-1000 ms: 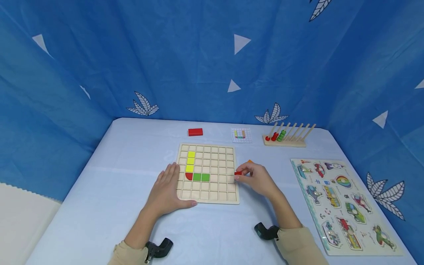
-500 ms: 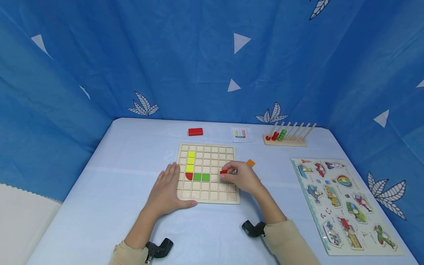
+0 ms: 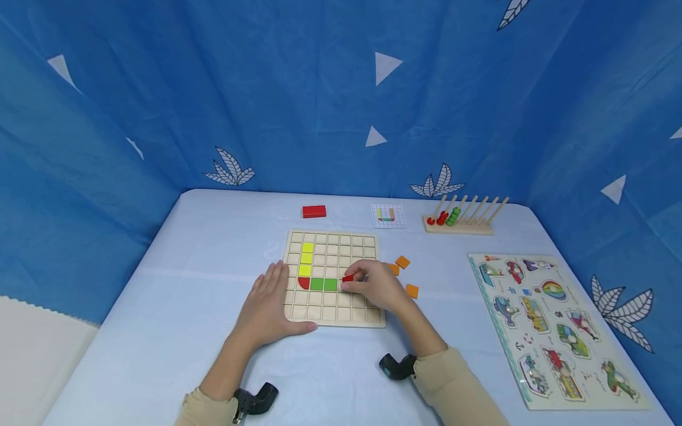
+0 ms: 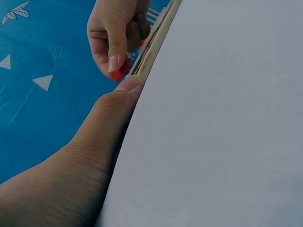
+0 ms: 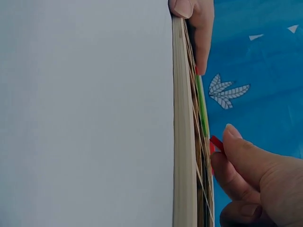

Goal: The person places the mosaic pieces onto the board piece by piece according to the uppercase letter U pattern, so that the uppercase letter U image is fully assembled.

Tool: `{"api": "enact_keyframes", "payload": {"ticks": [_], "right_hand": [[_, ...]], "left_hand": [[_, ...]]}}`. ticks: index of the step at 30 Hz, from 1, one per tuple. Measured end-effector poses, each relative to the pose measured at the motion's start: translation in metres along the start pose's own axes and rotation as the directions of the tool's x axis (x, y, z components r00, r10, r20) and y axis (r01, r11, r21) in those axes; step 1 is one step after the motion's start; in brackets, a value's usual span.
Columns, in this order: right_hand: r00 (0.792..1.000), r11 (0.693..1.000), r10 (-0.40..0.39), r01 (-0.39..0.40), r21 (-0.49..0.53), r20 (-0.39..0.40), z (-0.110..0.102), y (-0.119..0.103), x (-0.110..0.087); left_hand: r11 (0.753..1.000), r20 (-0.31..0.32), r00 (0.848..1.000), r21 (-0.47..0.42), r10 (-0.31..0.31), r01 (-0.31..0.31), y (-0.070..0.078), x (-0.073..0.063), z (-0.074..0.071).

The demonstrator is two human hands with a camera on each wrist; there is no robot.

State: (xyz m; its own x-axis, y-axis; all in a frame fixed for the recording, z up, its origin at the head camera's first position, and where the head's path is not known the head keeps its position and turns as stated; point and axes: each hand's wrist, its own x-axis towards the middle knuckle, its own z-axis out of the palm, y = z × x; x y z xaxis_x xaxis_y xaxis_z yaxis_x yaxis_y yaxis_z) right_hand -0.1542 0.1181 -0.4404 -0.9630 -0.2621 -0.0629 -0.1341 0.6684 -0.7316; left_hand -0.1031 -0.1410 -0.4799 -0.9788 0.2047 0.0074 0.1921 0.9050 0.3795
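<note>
A wooden grid board [image 3: 330, 316] lies mid-table. In its cells sit several yellow square tiles [image 3: 306, 258], a red rounded tile [image 3: 303, 283] below them and two green square tiles [image 3: 323, 284] in a row to its right. My left hand [image 3: 269, 305] rests at the board's left edge, fingers straight and thumb along the near edge. Over the board, my right hand [image 3: 375, 285] pinches a small red tile [image 3: 347, 278] between thumb and forefinger, just right of the green tiles. In the right wrist view that red tile [image 5: 216, 143] stands tilted at the fingertips.
Orange square tiles [image 3: 412, 290] lie right of the board. Behind it are a red block [image 3: 314, 212] and a small pattern card [image 3: 388, 216]. A wooden peg stand with beads [image 3: 459, 228] stands at the back right, and a picture puzzle board [image 3: 554, 331] lies at the right.
My right hand has moved left from the board's right edge, carrying the red tile to beside the green tiles. Orange tiles behind it have come into view. The left hand stays put.
</note>
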Motion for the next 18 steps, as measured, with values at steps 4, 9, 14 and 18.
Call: {"api": "enact_keyframes", "payload": {"ticks": [4, 9, 14, 18], "right_hand": [[1.0, 1.0, -0.004, 0.004, -0.009, 0.01, 0.0032, -0.0033, 0.0009], [1.0, 1.0, -0.012, 0.012, -0.006, 0.021, 0.0053, -0.0034, 0.0016], [0.999, 0.998, -0.03, 0.031, -0.046, 0.02, 0.0076, -0.0021, 0.0033], [0.999, 0.994, -0.05, 0.051, -0.092, 0.005, 0.01, -0.0016, 0.0043]], "left_hand": [[1.0, -0.001, 1.0, 0.001, 0.001, -0.001, -0.0003, 0.0, -0.0004], [1.0, -0.004, 1.0, 0.003, 0.006, -0.006, -0.0002, 0.0007, -0.0004], [1.0, -0.006, 1.0, 0.004, 0.008, -0.008, -0.0007, 0.0015, 0.0003], [1.0, -0.004, 1.0, 0.007, 0.007, -0.007, -0.0013, 0.0014, 0.0005]]}}
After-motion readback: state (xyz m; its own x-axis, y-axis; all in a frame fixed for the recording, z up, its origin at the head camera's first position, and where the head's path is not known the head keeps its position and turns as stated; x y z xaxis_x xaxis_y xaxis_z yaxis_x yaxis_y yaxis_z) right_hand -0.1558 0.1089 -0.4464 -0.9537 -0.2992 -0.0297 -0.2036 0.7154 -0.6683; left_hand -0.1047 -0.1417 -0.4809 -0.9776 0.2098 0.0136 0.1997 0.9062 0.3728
